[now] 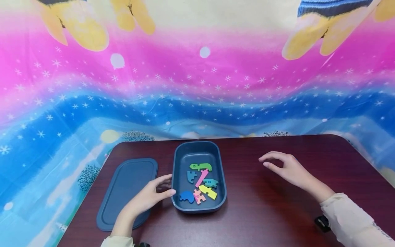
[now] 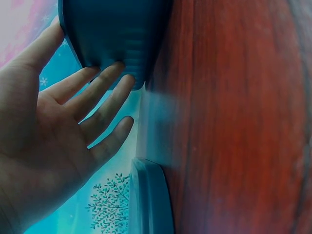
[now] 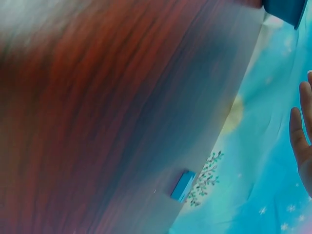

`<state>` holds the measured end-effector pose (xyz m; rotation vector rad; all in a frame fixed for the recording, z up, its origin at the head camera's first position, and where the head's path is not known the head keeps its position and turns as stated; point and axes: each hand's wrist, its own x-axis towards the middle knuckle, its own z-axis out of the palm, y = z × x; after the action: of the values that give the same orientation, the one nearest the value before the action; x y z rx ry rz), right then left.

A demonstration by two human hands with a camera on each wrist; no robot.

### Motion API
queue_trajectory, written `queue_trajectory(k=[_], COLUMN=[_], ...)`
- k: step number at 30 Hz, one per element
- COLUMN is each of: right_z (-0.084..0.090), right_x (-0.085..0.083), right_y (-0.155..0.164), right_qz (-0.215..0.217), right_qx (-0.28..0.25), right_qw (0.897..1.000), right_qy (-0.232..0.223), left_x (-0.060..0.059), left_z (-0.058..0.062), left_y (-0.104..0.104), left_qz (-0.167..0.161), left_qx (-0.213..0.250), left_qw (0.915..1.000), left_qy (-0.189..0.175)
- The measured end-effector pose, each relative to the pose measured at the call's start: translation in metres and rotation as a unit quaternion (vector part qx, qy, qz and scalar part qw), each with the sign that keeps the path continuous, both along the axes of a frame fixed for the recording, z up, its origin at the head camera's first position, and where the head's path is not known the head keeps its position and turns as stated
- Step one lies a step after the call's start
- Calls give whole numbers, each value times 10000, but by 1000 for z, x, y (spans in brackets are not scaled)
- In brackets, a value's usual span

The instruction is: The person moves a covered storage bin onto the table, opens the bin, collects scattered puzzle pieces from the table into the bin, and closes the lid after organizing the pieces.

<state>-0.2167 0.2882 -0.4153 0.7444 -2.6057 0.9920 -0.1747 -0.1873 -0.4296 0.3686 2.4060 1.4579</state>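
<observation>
Head view: nearest the lens, at 5 o'clock, a pale sleeve (image 1: 355, 219) leads to the right hand (image 1: 288, 169), which hovers over bare table (image 1: 262, 212) at 3 o'clock of the container (image 1: 177, 171); fingers loosely apart, holding nothing. Left hand (image 1: 151, 195) lies at the container's 8 o'clock, fingers straight against its outer wall, prob. to steady it. Inside the dark-blue container: foam puzzle pieces (image 1: 200, 183), green, pink, yellow, blue, lying loose. Its lid (image 1: 126, 192) rests flat at 9 o'clock, partly under the left forearm.

Left wrist view: left hand (image 2: 58, 131) open, fingertips (image 2: 119, 80) touching the container (image 2: 117, 34) wall; lid (image 2: 151, 200) edge at 6 o'clock.

Right wrist view: mostly table (image 3: 97, 122), blurred; right hand's fingers (image 3: 300, 136) at 3 o'clock, straight, clear of the surface; container (image 3: 287, 9) corner at 1 o'clock.
</observation>
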Motion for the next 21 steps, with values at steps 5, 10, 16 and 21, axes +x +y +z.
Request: queue_trajectory(k=[5, 10, 16, 21], right_z=[-1, -1, -3, -8], right_x=[-1, 1, 0, -3], right_y=[12, 24, 39, 53], right_qz=[-157, -256, -293, -481], right_qx=[51, 157, 169, 108], right_qw=[9999, 9994, 9991, 9983], right_qy=[-3, -168, -255, -307], left_x=[0, -1, 0, 0], left_z=[0, -1, -1, -1], left_y=[-1, -1, -1, -1], left_qz=[-6, -8, -6, -12], left_qx=[-15, -14, -4, -12], left_qw=[10000, 10000, 10000, 10000], left_qy=[20, 26, 13, 28])
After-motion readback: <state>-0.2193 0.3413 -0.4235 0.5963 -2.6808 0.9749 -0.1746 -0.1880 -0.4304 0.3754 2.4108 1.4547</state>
